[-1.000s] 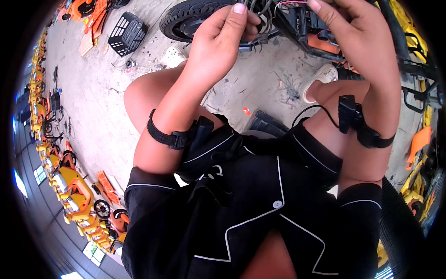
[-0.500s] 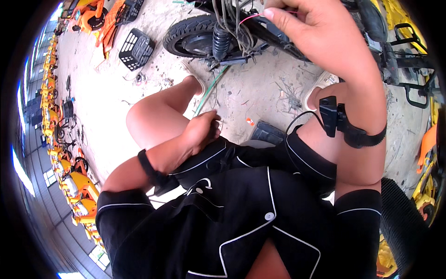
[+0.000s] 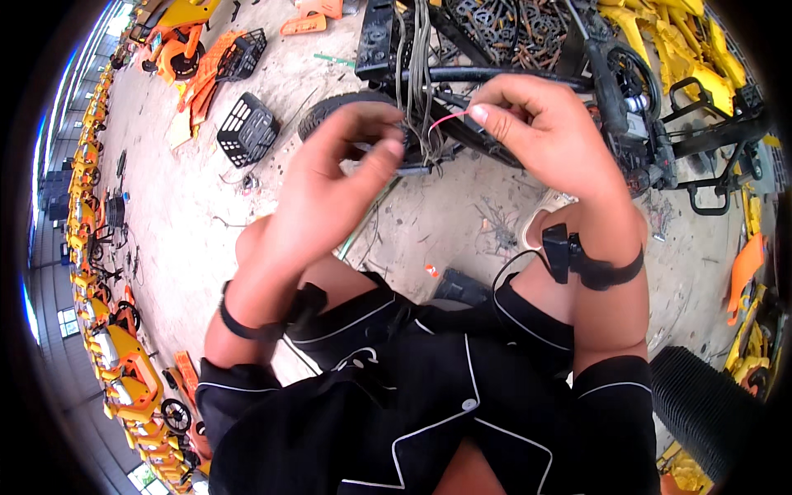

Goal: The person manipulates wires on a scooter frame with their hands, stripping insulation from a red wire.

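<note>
Pink wire is bowing in a short line across the upper centre of the frame, and I am following it through the head camera from afar. The person's right hand is pinching its right end between thumb and fingers, while its other end is reaching the grey cables that are hanging in a loose bundle at the top centre; I am not managing to tell whether it is joined to them. Just left of that bundle, the left hand is hovering blurred, its fingers half curling and its thumb standing apart from them, so I am reading it as released. Behind its fingers, a black tyre is partly showing.

Near the top edge, right of the cables, I am seeing a heap of chains lying tangled. Yellow panels are piling up at the upper right, and a slotted black basket is sitting on the concrete floor at the upper left. Yellow vehicles are lining the left rim. At the lower right, a ribbed black object is jutting in beside the person's sleeve.
</note>
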`<state>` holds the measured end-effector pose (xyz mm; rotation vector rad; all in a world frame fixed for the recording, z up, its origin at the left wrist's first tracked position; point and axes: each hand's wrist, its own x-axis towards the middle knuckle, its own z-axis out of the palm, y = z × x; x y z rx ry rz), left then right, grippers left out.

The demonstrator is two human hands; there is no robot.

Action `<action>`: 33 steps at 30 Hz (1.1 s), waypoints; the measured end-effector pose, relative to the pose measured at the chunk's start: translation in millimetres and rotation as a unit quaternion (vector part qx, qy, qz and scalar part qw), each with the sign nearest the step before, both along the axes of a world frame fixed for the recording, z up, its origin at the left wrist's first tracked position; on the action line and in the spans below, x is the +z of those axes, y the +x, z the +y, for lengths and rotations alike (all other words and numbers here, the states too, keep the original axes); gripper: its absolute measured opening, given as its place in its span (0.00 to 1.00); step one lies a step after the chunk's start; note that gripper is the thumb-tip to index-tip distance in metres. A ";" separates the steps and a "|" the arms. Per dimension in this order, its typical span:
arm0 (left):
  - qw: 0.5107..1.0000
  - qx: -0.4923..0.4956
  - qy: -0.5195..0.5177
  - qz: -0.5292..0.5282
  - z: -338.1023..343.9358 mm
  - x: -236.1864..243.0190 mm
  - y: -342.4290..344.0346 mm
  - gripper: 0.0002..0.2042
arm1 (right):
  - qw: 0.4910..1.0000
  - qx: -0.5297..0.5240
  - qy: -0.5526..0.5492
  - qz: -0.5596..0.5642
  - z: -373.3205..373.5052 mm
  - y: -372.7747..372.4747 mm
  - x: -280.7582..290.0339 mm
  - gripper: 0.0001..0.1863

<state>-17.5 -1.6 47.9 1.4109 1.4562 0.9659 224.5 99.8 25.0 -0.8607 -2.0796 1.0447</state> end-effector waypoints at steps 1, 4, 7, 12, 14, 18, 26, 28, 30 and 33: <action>0.999 -0.020 0.029 0.017 0.3 0.0 8.2 0.19 | 1.000 -0.002 -0.014 0.000 -0.9 0.5 -0.5 0.10; 0.995 -0.036 0.076 0.059 8.6 -7.2 23.5 0.17 | 1.000 -0.010 0.004 0.020 0.3 -3.5 2.9 0.08; 0.998 -0.029 0.046 -0.029 14.5 -25.8 21.9 0.12 | 1.000 -0.012 0.014 0.010 1.9 -6.6 4.6 0.08; 0.996 -0.026 -0.036 -0.082 15.6 -43.3 18.0 0.12 | 0.999 -0.026 0.026 0.001 -2.1 -8.4 10.9 0.06; 0.990 -0.067 -0.049 -0.114 19.4 -44.4 11.6 0.12 | 0.999 -0.032 0.034 0.014 -1.9 -10.7 8.9 0.06; 0.967 -0.112 -0.096 -0.209 24.0 -43.3 6.1 0.14 | 0.997 -0.036 0.030 0.056 0.5 -14.7 -1.1 0.06; 0.883 -0.176 -0.149 -0.409 24.1 -62.1 -3.1 0.17 | 0.987 -0.017 -0.106 0.120 -4.2 -18.6 2.9 0.05; 0.881 -0.189 -0.147 -0.407 22.4 -61.9 -2.9 0.17 | 0.984 0.001 -0.107 0.141 -4.3 -20.0 0.1 0.05; 0.885 -0.198 -0.147 -0.395 21.0 -61.4 -3.1 0.17 | 0.983 0.006 -0.120 0.138 -5.5 -20.7 0.3 0.05; 0.894 -0.196 -0.129 -0.382 20.1 -61.8 -2.2 0.16 | 0.982 0.015 -0.126 0.138 -5.7 -20.8 1.0 0.05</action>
